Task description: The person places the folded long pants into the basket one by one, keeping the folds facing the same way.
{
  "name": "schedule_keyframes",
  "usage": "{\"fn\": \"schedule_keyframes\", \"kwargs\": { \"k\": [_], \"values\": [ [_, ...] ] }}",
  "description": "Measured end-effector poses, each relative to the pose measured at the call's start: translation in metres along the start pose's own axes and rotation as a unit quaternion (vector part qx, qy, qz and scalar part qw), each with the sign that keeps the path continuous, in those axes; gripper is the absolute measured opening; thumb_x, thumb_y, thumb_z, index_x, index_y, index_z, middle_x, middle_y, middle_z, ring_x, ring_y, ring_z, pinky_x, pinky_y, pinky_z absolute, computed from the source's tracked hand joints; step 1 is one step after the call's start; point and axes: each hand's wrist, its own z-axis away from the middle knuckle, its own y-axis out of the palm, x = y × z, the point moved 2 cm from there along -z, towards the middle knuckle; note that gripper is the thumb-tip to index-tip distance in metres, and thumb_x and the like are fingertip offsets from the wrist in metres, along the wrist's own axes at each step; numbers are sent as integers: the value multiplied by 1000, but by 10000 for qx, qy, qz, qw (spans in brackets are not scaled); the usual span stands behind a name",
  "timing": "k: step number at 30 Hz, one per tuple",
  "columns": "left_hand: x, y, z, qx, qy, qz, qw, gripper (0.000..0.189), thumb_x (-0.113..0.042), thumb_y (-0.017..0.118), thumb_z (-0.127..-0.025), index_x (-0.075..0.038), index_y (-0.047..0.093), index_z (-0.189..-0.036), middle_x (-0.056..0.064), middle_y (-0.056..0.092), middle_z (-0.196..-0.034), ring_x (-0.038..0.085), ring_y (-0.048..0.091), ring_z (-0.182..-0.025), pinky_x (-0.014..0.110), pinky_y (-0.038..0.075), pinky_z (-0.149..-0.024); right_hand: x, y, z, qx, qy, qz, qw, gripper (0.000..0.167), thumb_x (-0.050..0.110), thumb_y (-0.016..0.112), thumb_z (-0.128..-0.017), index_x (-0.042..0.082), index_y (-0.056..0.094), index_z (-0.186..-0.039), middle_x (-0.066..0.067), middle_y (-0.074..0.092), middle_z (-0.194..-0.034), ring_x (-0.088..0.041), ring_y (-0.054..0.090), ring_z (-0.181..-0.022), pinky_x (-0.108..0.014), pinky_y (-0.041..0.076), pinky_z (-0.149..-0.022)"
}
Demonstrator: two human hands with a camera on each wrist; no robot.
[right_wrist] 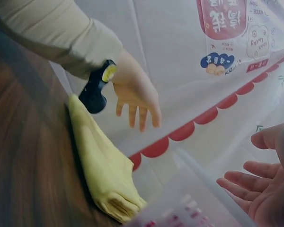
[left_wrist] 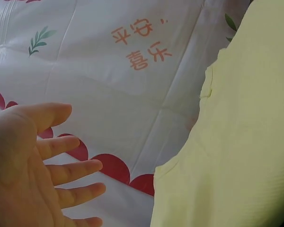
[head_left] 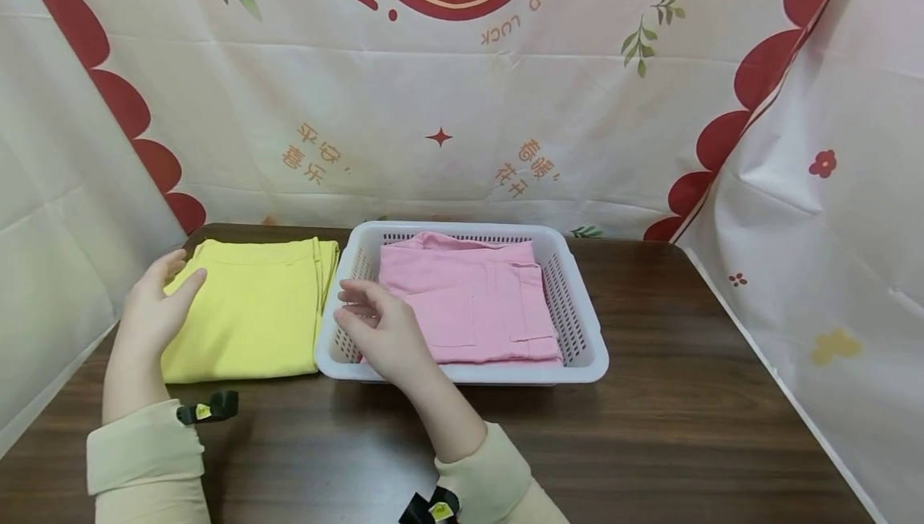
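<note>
Hovering left grip (head_left: 150, 307), spread, near yellow garment (head_left: 249, 315)

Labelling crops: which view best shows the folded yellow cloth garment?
Head: the folded yellow cloth garment shows its top nearly whole. Left wrist shows part, cropped by the frame; right wrist, a foreshortened strip.

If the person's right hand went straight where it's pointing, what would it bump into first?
Likely the folded yellow cloth, just past the white basket's left rim. How high the right hand sits is unclear, so it might brush that rim first.
</note>
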Motion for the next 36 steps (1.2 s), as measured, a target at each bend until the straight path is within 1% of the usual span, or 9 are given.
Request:
{"fn": "schedule_keyframes", "kwargs": {
  "k": [5, 10, 16, 20, 23, 27, 29, 33, 36],
  "values": [
    [7, -1, 0, -32, -148, 18, 9999, 68, -38, 40, -101, 4, 17, -150, 36, 25, -145, 53, 20, -133, 69, 21, -99, 0, 16, 2, 69, 84, -510, 9986, 38, 9, 63, -91, 3, 58, -128, -7, 64, -117, -15, 62, -105, -23, 48, -88],
    [14, 0, -2, 9, -253, -32, 9997, 68, -38, 39, -101, 6, 19, -148, 37, 26, -144, 55, 22, -131, 68, 22, -99, 0, 31, 6, 404, 15, -872, 9954, 50, 7, 64, -90, 4, 47, -137, -7, 58, -127, -16, 58, -112, -25, 46, -92],
    [26, 3, -5, 217, -327, -146, 9991, 69, -39, 38, -102, 9, 18, -147, 40, 24, -142, 59, 24, -126, 69, 21, -97, 0, 43, 13, 795, -750, -46, 9940, 52, 7, 64, -91, 4, 45, -139, -6, 52, -137, -11, 52, -119, -22, 42, -95],
    [34, 7, -6, 351, -411, -354, 9979, 69, -41, 36, -102, 9, 18, -147, 39, 25, -142, 59, 26, -125, 72, 14, -97, 0, 50, 17, 1160, -1178, 418, 9854, 56, 9, 64, -91, 4, 41, -142, -6, 47, -142, -10, 47, -125, -19, 38, -98],
    [38, 9, -7, 412, -476, -419, 9971, 70, -42, 35, -102, 8, 18, -147, 38, 25, -143, 59, 25, -126, 72, 14, -97, -1, 55, 20, 1461, -1382, 763, 9766, 60, 12, 64, -91, 5, 38, -144, -6, 44, -144, -9, 44, -127, -18, 35, -100],
    [42, 10, -7, 441, -528, -378, 9969, 70, -41, 36, -102, 9, 17, -147, 39, 24, -143, 59, 25, -126, 69, 21, -97, -4, 62, 25, 1934, -1305, 1111, 9660, 65, 21, 63, -94, 9, 31, -149, 0, 36, -149, -10, 42, -128, -18, 31, -102],
    [44, 9, -7, 428, -547, -372, 9969, 69, -41, 36, -102, 9, 18, -147, 39, 23, -143, 59, 24, -126, 69, 18, -98, -6, 65, 27, 2099, -1148, 1189, 9636, 66, 25, 61, -94, 11, 28, -150, 3, 33, -151, -9, 39, -130, -19, 30, -103],
    [45, 8, -6, 377, -570, -350, 9971, 69, -41, 36, -102, 9, 19, -147, 38, 23, -144, 59, 21, -127, 71, 11, -99, -11, 71, 28, 2227, -792, 1424, 9612, 70, 32, 59, -95, 11, 23, -152, 4, 27, -153, -7, 27, -136, -22, 25, -107],
    [46, 7, -4, 352, -612, -314, 9970, 69, -42, 36, -102, 9, 20, -146, 38, 23, -144, 60, 18, -127, 71, 12, -98, -16, 74, 29, 2277, -558, 1614, 9586, 75, 37, 58, -94, 9, 20, -152, 0, 21, -155, -8, 19, -139, -25, 22, -109]
  ]
}}
